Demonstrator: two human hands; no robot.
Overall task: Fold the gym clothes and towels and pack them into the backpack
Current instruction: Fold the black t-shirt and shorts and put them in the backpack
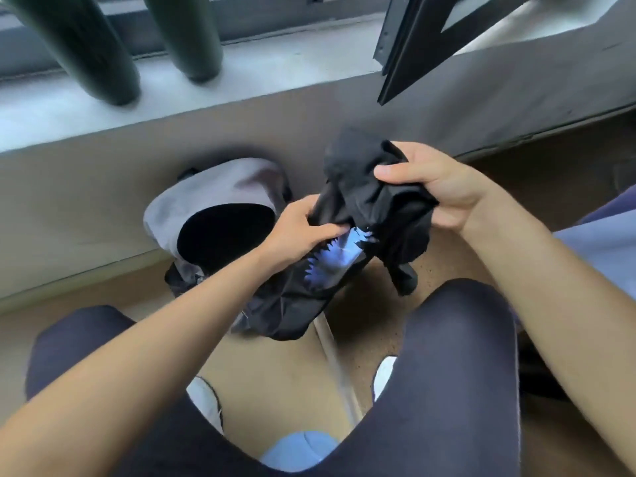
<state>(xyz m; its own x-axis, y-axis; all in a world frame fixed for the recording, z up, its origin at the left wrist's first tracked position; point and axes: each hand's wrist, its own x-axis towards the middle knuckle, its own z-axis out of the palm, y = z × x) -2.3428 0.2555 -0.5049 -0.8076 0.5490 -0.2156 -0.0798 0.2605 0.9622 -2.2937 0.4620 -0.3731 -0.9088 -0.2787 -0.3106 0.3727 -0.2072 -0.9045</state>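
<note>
Head view: both hands, left hand (303,228) and right hand (437,187), pinch a crumpled black garment (371,201) with a jagged blue print; no readable lettering.

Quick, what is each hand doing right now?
Left hand: closed on the black shirt.
Right hand: closed on the same shirt, gripping its top.

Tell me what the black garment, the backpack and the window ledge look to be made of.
Black garment: soft, matte knit fabric, probably cotton or polyester; it bunches and droops, with a blue-white print.
Backpack: grey woven synthetic, likely nylon; faint sheen, slouching open.
Window ledge: pale stone or concrete; flat, hard, dull.
</note>
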